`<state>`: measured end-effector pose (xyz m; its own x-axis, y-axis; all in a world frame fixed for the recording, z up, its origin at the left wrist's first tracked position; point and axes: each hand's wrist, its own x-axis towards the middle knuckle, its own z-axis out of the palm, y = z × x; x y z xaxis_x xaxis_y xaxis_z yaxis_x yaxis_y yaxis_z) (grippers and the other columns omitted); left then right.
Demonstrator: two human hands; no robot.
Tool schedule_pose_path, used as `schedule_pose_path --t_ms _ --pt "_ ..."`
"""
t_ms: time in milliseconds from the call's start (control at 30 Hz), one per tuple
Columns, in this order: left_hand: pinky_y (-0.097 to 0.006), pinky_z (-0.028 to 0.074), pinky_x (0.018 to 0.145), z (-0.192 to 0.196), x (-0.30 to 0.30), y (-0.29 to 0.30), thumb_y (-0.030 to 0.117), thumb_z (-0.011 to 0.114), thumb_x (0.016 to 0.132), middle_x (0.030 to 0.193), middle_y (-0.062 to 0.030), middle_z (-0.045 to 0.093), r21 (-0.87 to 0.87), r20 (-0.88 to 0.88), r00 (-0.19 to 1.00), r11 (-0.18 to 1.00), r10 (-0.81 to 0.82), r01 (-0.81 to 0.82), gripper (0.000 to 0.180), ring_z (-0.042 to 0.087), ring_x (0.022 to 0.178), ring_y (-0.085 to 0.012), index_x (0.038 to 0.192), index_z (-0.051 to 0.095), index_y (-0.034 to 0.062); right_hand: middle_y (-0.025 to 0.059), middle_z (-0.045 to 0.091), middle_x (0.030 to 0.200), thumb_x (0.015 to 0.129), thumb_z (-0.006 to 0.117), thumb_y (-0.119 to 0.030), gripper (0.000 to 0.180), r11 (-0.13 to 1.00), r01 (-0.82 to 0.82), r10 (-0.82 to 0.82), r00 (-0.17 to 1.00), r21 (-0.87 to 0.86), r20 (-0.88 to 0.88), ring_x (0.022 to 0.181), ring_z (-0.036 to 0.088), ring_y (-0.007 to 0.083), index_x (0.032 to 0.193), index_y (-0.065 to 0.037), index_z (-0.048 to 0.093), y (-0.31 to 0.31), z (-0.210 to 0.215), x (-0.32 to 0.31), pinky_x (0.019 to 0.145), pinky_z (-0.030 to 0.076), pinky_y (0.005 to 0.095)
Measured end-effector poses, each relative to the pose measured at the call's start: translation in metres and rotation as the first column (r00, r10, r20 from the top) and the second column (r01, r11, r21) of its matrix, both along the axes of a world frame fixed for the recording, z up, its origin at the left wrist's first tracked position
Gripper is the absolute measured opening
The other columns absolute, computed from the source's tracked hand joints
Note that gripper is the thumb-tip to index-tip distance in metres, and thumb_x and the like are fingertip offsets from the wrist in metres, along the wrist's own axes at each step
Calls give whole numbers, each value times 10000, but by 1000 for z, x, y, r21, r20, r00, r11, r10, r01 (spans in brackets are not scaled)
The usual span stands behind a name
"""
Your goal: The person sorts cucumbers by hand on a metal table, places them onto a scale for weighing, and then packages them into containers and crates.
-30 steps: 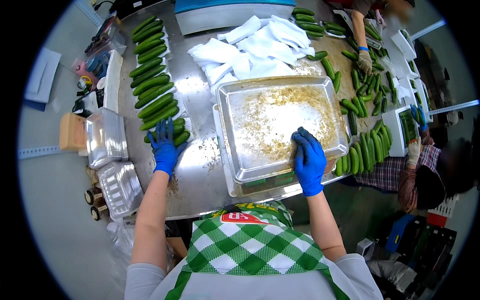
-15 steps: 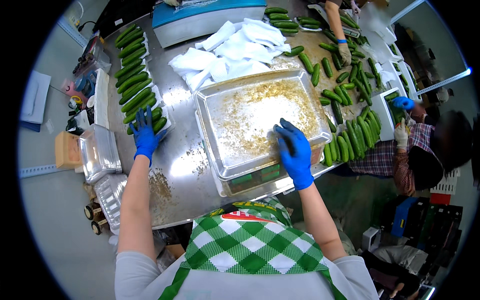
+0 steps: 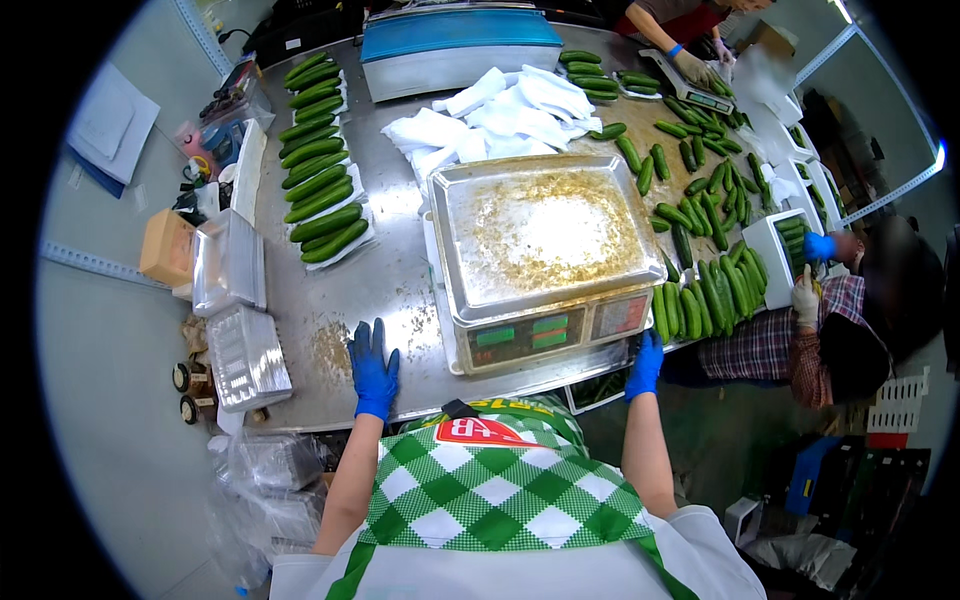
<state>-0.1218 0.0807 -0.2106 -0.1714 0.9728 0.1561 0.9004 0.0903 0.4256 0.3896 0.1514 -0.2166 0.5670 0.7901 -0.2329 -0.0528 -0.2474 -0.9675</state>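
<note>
1. While the left hand (image 3: pixel 374 378), gloved in blue, lies palm down at the front of the metal table (image 3: pixel 390 290) with fingers slightly spread and nothing held, the right hand (image 3: pixel 645 370) sits by the table's edge; its fingers are partly lost against the scale's near right corner, so whether they grip anything cannot be told.

2. Between the hands and just beyond them stands the scale (image 3: pixel 540 337). The right hand is the nearer, right beside that corner; the left sits apart, off the near left corner.

3. Topped by a stained metal tray (image 3: pixel 500 265), the scale runs its long axis left to right, right end angled slightly away, its lit front facing the wearer.

4. Right of it, loose cucumbers (image 3: pixel 715 292) lie side by side, long axes pointing away from the wearer. Far left, paired cucumbers (image 3: pixel 318 195) lie crosswise on white trays in a column.

5. Beyond are white cloths (image 3: pixel 520 110), a blue-topped machine (image 3: pixel 460 45) and, at right, a plaid-clad co-worker (image 3: pixel 775 335).
</note>
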Motion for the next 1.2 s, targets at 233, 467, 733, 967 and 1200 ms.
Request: schedule_pose_path --t_ms 233,467,733,967,1200 --pt "-480 196 1078 -2 -4 -1 219 575 832 1398 -221 319 -21 -17 1000 1000 -4 3 641 289 1300 -370 1407 307 126 74 594 1020 900 489 -199 341 997 78 -78 995 -6 -57 862 577 158 1212 -59 494 1 11 -25 740 465 275" --pt "-472 143 1091 -22 -5 -4 263 514 861 1433 -231 260 -52 -12 1000 999 -16 16 621 244 1322 -379 1421 288 120 76 556 1138 884 516 -177 349 991 12 -8 999 135 -32 1011 508 171 1197 -23 532 0 44 -21 901 400 309" --pt "-379 280 1053 -23 -10 19 178 477 917 1377 -149 398 90 528 841 978 114 -189 459 374 1261 -273 1331 402 -5 34 610 911 894 540 -243 315 996 -78 78 997 31 8 787 550 106 1099 -10 595 12 53 -3 725 439 244" --pt "-330 396 940 100 48 64 277 408 962 1265 -110 501 191 876 481 931 -19 -311 432 506 1078 -190 1312 445 26 206 631 864 802 592 -283 336 926 -260 343 882 -274 323 780 618 325 997 -10 614 33 68 13 707 479 380" --pt "-259 442 795 199 145 113 323 420 955 1071 -84 600 226 904 408 953 -128 -203 443 537 836 -110 1303 468 52 218 610 879 819 538 -327 332 730 -492 682 474 -474 558 817 577 398 942 -22 585 58 87 25 717 460 458"
